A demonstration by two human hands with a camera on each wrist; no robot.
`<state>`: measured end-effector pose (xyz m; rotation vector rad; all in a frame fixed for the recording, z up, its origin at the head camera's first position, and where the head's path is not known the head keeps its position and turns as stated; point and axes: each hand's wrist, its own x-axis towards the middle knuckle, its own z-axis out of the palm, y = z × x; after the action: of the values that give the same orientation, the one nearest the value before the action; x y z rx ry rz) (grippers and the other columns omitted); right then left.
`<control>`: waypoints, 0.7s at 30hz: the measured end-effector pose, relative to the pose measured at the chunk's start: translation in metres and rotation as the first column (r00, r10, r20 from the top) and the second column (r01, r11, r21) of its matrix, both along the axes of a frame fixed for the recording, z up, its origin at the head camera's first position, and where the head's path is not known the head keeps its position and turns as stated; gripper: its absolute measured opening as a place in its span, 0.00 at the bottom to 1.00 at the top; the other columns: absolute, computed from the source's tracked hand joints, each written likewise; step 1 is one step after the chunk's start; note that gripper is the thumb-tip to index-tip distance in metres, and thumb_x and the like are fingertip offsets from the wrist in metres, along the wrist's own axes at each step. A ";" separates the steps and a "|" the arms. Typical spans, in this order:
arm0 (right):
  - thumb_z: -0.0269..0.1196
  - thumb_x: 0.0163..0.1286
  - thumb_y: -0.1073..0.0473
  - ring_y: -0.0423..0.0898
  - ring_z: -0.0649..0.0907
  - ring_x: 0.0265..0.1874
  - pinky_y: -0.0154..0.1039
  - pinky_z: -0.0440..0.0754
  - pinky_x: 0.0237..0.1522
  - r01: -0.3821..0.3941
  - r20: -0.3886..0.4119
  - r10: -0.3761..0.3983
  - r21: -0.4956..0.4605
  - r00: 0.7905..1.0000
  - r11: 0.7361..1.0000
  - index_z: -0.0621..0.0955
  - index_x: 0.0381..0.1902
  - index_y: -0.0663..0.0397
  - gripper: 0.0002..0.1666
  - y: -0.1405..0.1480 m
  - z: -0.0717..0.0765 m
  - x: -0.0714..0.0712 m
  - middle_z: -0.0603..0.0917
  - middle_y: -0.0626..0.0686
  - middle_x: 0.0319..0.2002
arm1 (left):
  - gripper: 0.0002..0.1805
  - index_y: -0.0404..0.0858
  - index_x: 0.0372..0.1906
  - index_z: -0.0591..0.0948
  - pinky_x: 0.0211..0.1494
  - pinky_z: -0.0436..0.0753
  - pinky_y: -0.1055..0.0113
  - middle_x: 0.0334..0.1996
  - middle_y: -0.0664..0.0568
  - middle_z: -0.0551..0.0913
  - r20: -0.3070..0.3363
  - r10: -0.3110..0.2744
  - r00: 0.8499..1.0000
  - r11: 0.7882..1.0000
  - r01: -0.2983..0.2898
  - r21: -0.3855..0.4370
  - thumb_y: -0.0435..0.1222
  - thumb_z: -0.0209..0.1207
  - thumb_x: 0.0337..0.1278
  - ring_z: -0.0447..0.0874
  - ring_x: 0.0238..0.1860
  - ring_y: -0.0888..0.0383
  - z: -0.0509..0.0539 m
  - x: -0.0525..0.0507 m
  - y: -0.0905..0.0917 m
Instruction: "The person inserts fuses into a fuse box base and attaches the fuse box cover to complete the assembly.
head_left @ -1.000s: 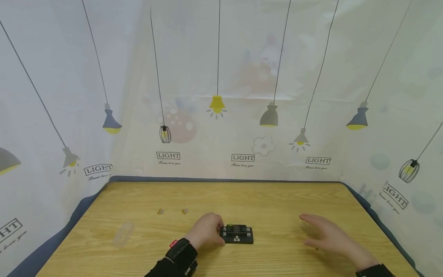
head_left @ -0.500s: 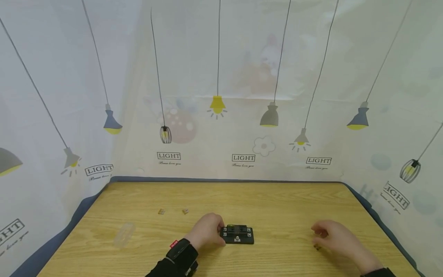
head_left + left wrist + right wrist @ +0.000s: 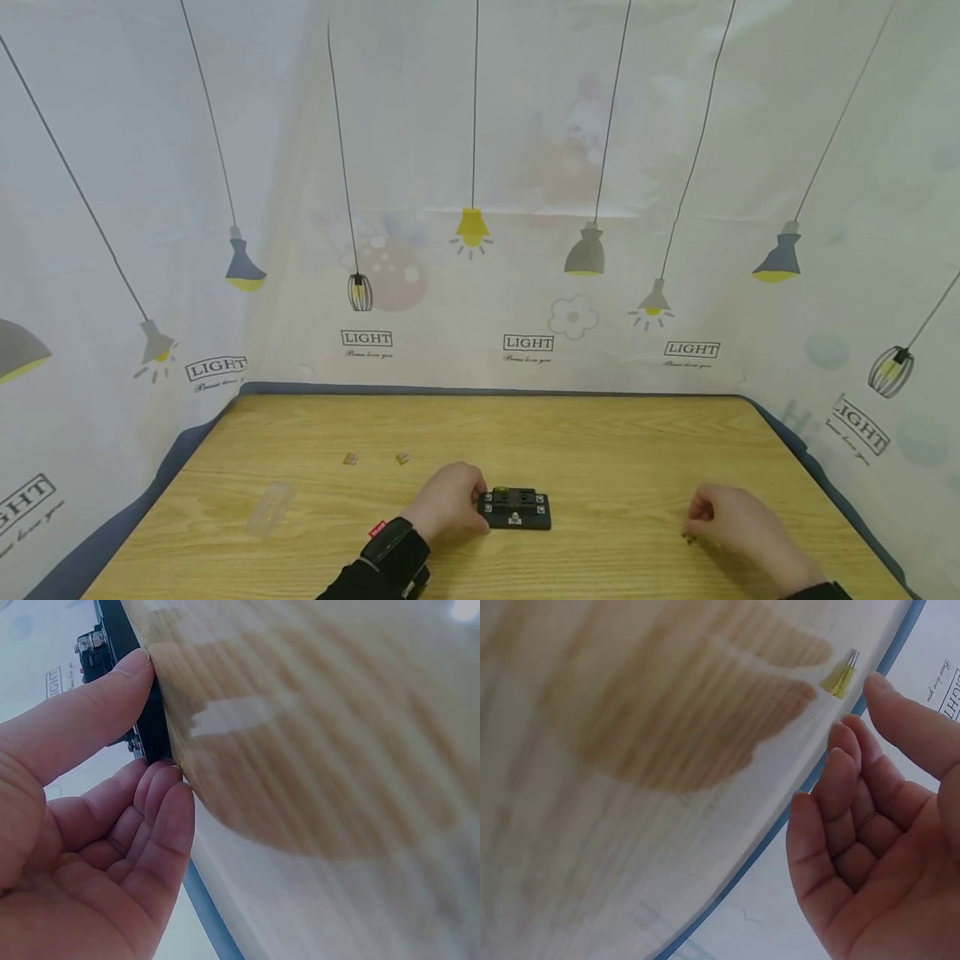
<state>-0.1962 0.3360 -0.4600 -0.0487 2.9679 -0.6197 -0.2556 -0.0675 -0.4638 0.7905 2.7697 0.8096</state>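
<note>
A black fuse block [image 3: 514, 510] with metal screw terminals lies on the wooden table, near its middle. Something yellow shows at its back left. My left hand [image 3: 448, 500] grips the block's left end, the thumb [image 3: 127, 675] on the near side and fingertips at the opposite edge. Further right, my right hand [image 3: 738, 525] is low over the table, fingers bent toward the thumb. Just beyond those fingertips lies a small yellow blade fuse [image 3: 841, 677] with two metal prongs; a gap shows between it and the fingers in the right wrist view.
Two small amber pieces, one at the left [image 3: 350, 458] and one nearer the middle [image 3: 402, 458], lie behind my left hand. A pale translucent patch [image 3: 270, 508] marks the table's left part. A lamp-printed curtain [image 3: 525, 275] surrounds the table's back and sides.
My right hand has moved right and toward me, down to the small fuse, and its fingers have bent in from a wider spread. The left hand and the fuse block have stayed put.
</note>
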 end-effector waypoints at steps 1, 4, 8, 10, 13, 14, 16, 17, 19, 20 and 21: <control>0.72 0.60 0.52 0.43 0.74 0.25 0.43 0.73 0.31 0.004 0.018 -0.004 -0.003 1.000 1.000 0.79 0.30 0.50 0.12 -0.001 0.000 0.000 0.77 0.44 0.26 | 0.20 0.36 0.37 0.84 0.38 0.75 0.64 0.27 0.56 0.76 -0.002 -0.001 1.000 1.000 0.001 0.000 0.34 0.80 0.35 0.71 0.28 0.61 0.000 0.000 0.000; 0.72 0.60 0.52 0.44 0.73 0.25 0.43 0.72 0.31 0.013 0.054 -0.012 -0.007 0.998 1.000 0.79 0.30 0.50 0.13 -0.002 0.001 0.000 0.77 0.45 0.26 | 0.19 0.36 0.36 0.84 0.38 0.75 0.64 0.26 0.56 0.76 -0.006 -0.009 1.000 1.000 0.009 0.007 0.34 0.79 0.35 0.70 0.28 0.61 0.000 0.000 -0.001; 0.73 0.59 0.53 0.44 0.73 0.25 0.43 0.72 0.31 0.007 0.056 -0.007 0.006 0.998 1.000 0.79 0.29 0.50 0.13 -0.004 0.000 0.000 0.77 0.45 0.26 | 0.19 0.35 0.36 0.83 0.37 0.75 0.64 0.26 0.56 0.75 -0.017 -0.027 1.000 1.000 0.027 0.008 0.34 0.79 0.36 0.70 0.28 0.60 0.001 0.001 -0.002; 0.73 0.59 0.53 0.43 0.73 0.25 0.43 0.72 0.31 0.002 0.049 -0.003 0.010 0.999 1.000 0.79 0.29 0.50 0.13 -0.005 0.000 0.000 0.77 0.44 0.26 | 0.19 0.35 0.36 0.83 0.38 0.75 0.64 0.26 0.56 0.75 -0.017 -0.027 0.999 1.000 0.027 0.004 0.34 0.79 0.37 0.70 0.28 0.60 0.002 0.001 -0.002; 0.73 0.59 0.55 0.43 0.73 0.25 0.43 0.72 0.32 -0.010 0.044 0.010 0.007 0.999 1.000 0.79 0.28 0.50 0.12 -0.006 -0.001 0.000 0.77 0.44 0.26 | 0.19 0.35 0.36 0.83 0.38 0.75 0.63 0.26 0.56 0.75 -0.008 -0.015 1.000 1.000 0.015 0.004 0.34 0.79 0.36 0.70 0.28 0.60 0.001 0.001 -0.001; 0.72 0.59 0.55 0.43 0.73 0.25 0.43 0.72 0.32 -0.014 0.042 0.014 0.005 0.999 1.000 0.79 0.28 0.50 0.11 -0.006 -0.001 0.000 0.77 0.44 0.26 | 0.19 0.35 0.36 0.84 0.38 0.74 0.64 0.26 0.56 0.75 -0.006 -0.011 1.000 1.000 0.011 0.000 0.34 0.79 0.36 0.70 0.29 0.60 0.001 0.001 -0.001; 0.72 0.59 0.56 0.43 0.73 0.26 0.43 0.73 0.32 -0.020 0.037 0.020 0.002 0.999 1.000 0.79 0.28 0.51 0.11 -0.007 -0.002 0.000 0.77 0.44 0.26 | 0.19 0.36 0.36 0.84 0.38 0.74 0.64 0.26 0.56 0.75 0.000 -0.002 1.000 1.000 0.002 -0.005 0.35 0.79 0.35 0.70 0.29 0.60 0.001 0.001 -0.001; 0.72 0.59 0.57 0.43 0.73 0.26 0.43 0.73 0.32 -0.023 0.035 0.023 0.002 0.999 1.000 0.79 0.28 0.51 0.11 -0.007 -0.002 -0.001 0.77 0.44 0.26 | 0.20 0.36 0.36 0.84 0.38 0.74 0.64 0.26 0.56 0.75 0.000 0.000 1.000 1.000 0.000 -0.006 0.35 0.80 0.35 0.70 0.29 0.60 0.001 0.001 0.000; 0.72 0.60 0.58 0.43 0.73 0.26 0.43 0.73 0.32 -0.032 0.032 0.032 0.006 0.999 0.999 0.79 0.28 0.52 0.10 -0.008 -0.003 -0.001 0.77 0.44 0.26 | 0.20 0.37 0.36 0.84 0.38 0.74 0.64 0.27 0.56 0.75 0.002 0.005 1.000 1.000 -0.005 -0.006 0.35 0.80 0.35 0.70 0.29 0.60 0.002 0.001 0.000; 0.72 0.60 0.58 0.43 0.73 0.26 0.43 0.73 0.32 -0.034 0.031 0.034 0.006 0.999 0.999 0.79 0.28 0.52 0.10 -0.008 -0.003 -0.001 0.77 0.44 0.26 | 0.20 0.37 0.37 0.84 0.38 0.74 0.64 0.27 0.56 0.75 0.003 0.007 1.000 1.000 -0.007 -0.007 0.35 0.80 0.35 0.70 0.29 0.60 0.002 0.001 0.000; 0.72 0.59 0.59 0.43 0.73 0.26 0.43 0.73 0.32 -0.036 0.029 0.036 0.008 0.999 0.999 0.79 0.28 0.52 0.10 -0.008 -0.004 -0.001 0.76 0.45 0.26 | 0.20 0.37 0.36 0.84 0.38 0.74 0.64 0.27 0.56 0.75 0.000 0.009 1.000 1.000 -0.009 -0.008 0.35 0.80 0.35 0.70 0.29 0.60 0.001 0.001 0.000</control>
<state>-0.1972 0.3281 -0.4640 -0.0914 2.9343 -0.5987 -0.2548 -0.0676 -0.4625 0.7774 2.7762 0.7994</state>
